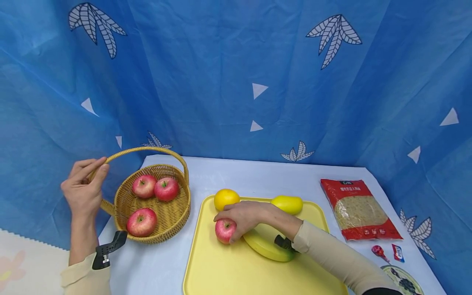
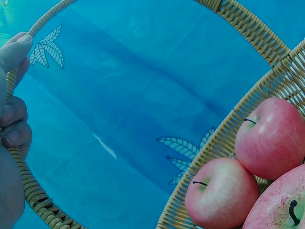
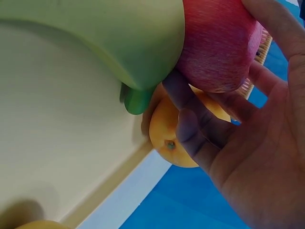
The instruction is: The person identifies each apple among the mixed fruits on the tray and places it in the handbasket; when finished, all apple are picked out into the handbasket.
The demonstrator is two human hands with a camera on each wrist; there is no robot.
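Observation:
My left hand (image 1: 84, 186) grips the arched handle (image 1: 155, 148) of a wicker basket (image 1: 170, 217), and the handle leans toward that hand. Inside the basket lie three red apples (image 1: 141, 222), seen closer in the left wrist view. Over the yellow tray (image 1: 214, 274), my right hand (image 1: 246, 215) holds another red apple (image 1: 224, 231) between thumb and fingers. In the right wrist view, that apple (image 3: 219, 47) is beside the banana (image 3: 138, 43), with an orange-yellow round fruit (image 3: 164, 126) behind the fingers. Whether the held apple touches the tray I cannot tell.
A yellow oblong fruit (image 1: 287, 204) lies at the tray's back right. Right of the tray are a red packaged bag (image 1: 359, 211), a red-wrapped lollipop (image 1: 379, 251), a small packet (image 1: 398, 253) and a partly visible round dish (image 1: 391, 268). A blue curtain (image 1: 221, 82) hangs behind the table.

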